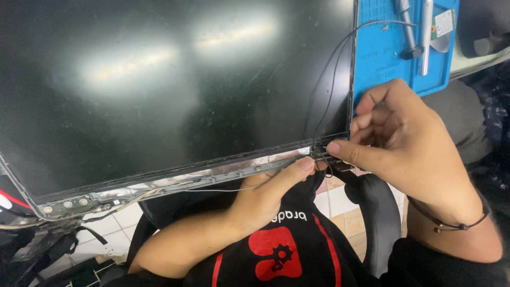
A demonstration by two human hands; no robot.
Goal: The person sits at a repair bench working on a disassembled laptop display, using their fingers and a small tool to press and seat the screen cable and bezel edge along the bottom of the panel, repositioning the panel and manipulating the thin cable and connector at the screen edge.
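Observation:
A large dark laptop screen panel (175, 85) lies flat and fills most of the view. Its near edge shows a bare silver strip (212, 172) with a hinge bracket at the left corner (66, 204). My left hand (265, 194) reaches up from below, fingertips pressed on the strip near the right corner. My right hand (393, 133) pinches at that same corner, where thin black wires (324, 90) run across the panel and meet the frame. Both hands touch the corner area; what exactly each finger grips is hidden.
A blue work mat (382, 58) lies at the upper right with two slim metal tools (417, 32) on it. A black chair armrest (380, 212) and tiled floor (340, 202) show below. Loose cables hang at the lower left (16, 204).

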